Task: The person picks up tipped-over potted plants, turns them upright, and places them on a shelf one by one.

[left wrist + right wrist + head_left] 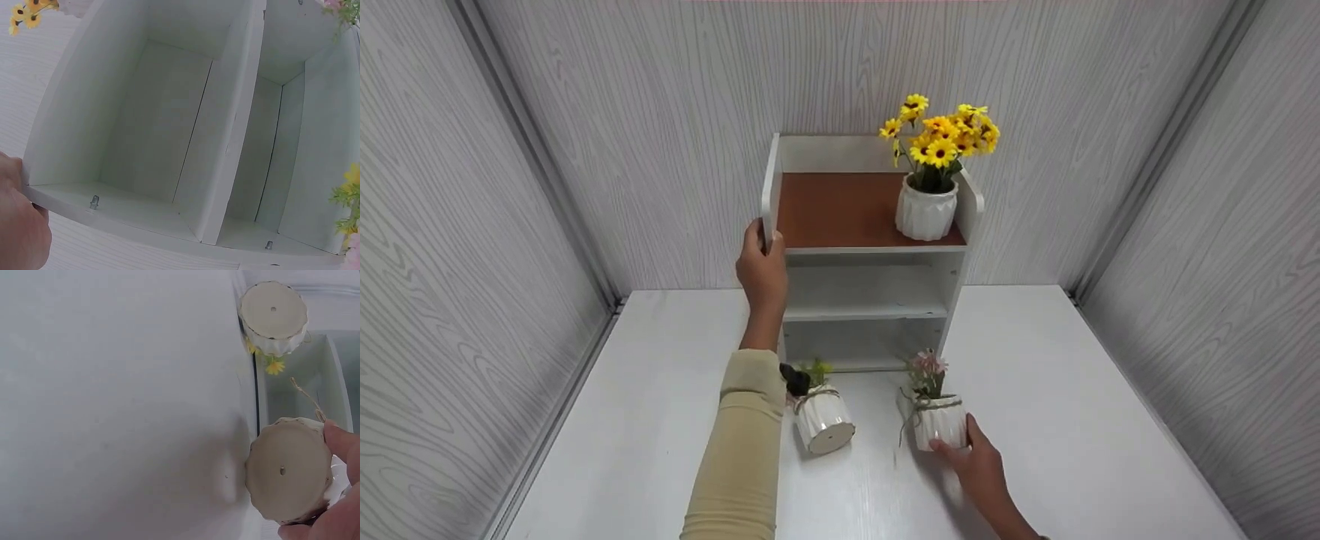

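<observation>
A white shelf unit with a brown top board stands at the back. My left hand grips the front edge of its left side panel, fingers and thumb on opposite faces. In my right hand is a white flowerpot with pink flowers and a twine bow, pinched between thumb and fingers low on its side. The pot's round base, with a small hole, faces the right wrist camera. Left of it, a second white flowerpot with yellow-green flowers lies tipped over, its base toward me.
Yellow sunflowers fill a white pot on the right of the shelf's top board. A black object sits by my left sleeve, overlapping the tipped pot's flowers. Wood-grain panels enclose the white table.
</observation>
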`<state>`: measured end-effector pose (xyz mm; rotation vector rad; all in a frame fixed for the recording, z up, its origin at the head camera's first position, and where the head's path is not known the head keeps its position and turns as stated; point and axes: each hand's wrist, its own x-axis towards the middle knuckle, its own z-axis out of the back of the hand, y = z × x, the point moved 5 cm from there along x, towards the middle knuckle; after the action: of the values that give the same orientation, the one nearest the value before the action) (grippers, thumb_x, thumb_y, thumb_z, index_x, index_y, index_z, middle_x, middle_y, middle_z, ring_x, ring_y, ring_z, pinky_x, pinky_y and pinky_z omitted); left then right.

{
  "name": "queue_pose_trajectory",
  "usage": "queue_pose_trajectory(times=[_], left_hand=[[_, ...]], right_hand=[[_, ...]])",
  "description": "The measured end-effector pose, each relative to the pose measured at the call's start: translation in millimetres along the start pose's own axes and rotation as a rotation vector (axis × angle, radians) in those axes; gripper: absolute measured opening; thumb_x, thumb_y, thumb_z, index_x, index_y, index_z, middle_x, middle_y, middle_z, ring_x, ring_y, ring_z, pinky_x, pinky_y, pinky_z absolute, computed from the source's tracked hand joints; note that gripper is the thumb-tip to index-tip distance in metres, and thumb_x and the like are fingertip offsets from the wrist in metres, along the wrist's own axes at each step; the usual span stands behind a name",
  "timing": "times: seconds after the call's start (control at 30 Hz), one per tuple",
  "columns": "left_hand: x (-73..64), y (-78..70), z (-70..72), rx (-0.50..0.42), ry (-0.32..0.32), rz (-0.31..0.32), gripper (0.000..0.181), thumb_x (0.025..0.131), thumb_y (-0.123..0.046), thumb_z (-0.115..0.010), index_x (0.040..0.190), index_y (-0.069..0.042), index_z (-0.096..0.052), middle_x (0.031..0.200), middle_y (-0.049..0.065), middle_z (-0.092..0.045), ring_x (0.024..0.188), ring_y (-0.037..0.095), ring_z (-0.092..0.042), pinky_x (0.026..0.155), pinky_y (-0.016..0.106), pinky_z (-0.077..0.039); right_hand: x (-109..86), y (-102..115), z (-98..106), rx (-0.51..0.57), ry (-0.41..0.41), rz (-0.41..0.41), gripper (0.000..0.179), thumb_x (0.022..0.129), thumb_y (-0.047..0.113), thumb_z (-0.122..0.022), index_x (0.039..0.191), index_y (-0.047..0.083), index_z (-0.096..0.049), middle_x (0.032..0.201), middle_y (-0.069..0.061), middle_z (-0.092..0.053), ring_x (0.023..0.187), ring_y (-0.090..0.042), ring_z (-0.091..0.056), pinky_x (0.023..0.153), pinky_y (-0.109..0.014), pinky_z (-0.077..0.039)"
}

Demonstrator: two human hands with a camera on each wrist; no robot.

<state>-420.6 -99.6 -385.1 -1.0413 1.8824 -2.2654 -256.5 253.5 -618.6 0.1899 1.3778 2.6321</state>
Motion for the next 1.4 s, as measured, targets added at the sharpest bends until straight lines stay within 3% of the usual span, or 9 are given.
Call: queue_pose_trajectory(times=[0.13,0.4,0.57,0.87,1.13,1.4], left_hand=[[-0.3,-1.1,1.0,0.003,-0.002,-0.003,0.045,0.105,-0.026,-0.054,0.147,-0.013,-0.050,0.143,0.007,-0.060,0.131,0.017,-0.057,0.103,0.038,-0.051],[-1.6,0.3,0.1,0.006,-0.002,-0.009,0.045,0.105,-0.026,-0.054,0.148,-0.013,-0.050,0.144,0.007,-0.059,0.131,0.017,-0.057,0.103,0.037,-0.051],[-0.7,2.6,1.6,0.017,-0.009,-0.009,0.045,0.105,-0.026,-0.055,0.148,-0.014,-0.051,0.143,0.007,-0.060,0.130,0.017,-0.059,0.102,0.038,-0.052],[-1.4,0.5,0.8,0.017,-0.010,-0.004,0.045,0.105,-0.026,-0.055,0.147,-0.014,-0.051,0.143,0.007,-0.060,0.131,0.018,-0.057,0.103,0.037,-0.051],[-2.1,-0.5,1.4,0.023,-0.002,-0.005,0.045,0.105,-0.027,-0.054,0.147,-0.014,-0.050,0.143,0.007,-0.059,0.132,0.018,-0.056,0.104,0.038,-0.050],[-2.2,-0.2,0.2,0.021,0.004,-0.012,0.046,0.105,-0.027,-0.054,0.148,-0.012,-0.049,0.144,0.009,-0.059,0.133,0.018,-0.056,0.105,0.037,-0.049]], right_hand=[[0.5,-3.2,1.3,-0.012,0.043,-0.029,0.104,0.081,0.051,-0.080,0.154,-0.004,-0.030,0.147,-0.027,-0.051,0.132,-0.038,-0.054,0.103,-0.051,-0.047],[-3.7,-8.2,4.4,-0.021,0.064,-0.015,0.105,0.078,0.046,-0.084,0.153,-0.005,-0.033,0.145,-0.027,-0.052,0.130,-0.039,-0.055,0.102,-0.051,-0.049],[-2.9,-10.8,3.8,0.005,0.089,-0.057,0.111,0.075,0.050,-0.085,0.154,-0.004,-0.031,0.149,-0.027,-0.048,0.135,-0.042,-0.050,0.106,-0.052,-0.046],[-1.1,-16.0,-2.8,0.088,0.069,-0.073,0.105,0.072,0.040,-0.089,0.153,0.000,-0.036,0.154,-0.026,-0.042,0.141,-0.042,-0.043,0.111,-0.054,-0.040],[6.4,-14.3,-10.9,0.118,0.093,-0.020,0.105,0.072,0.042,-0.089,0.154,0.004,-0.036,0.155,-0.022,-0.044,0.143,-0.039,-0.042,0.112,-0.055,-0.039],[11.9,-9.7,-20.0,0.108,0.118,0.019,0.114,0.076,0.043,-0.086,0.157,-0.004,-0.023,0.159,-0.028,-0.032,0.146,-0.042,-0.035,0.114,-0.054,-0.037]])
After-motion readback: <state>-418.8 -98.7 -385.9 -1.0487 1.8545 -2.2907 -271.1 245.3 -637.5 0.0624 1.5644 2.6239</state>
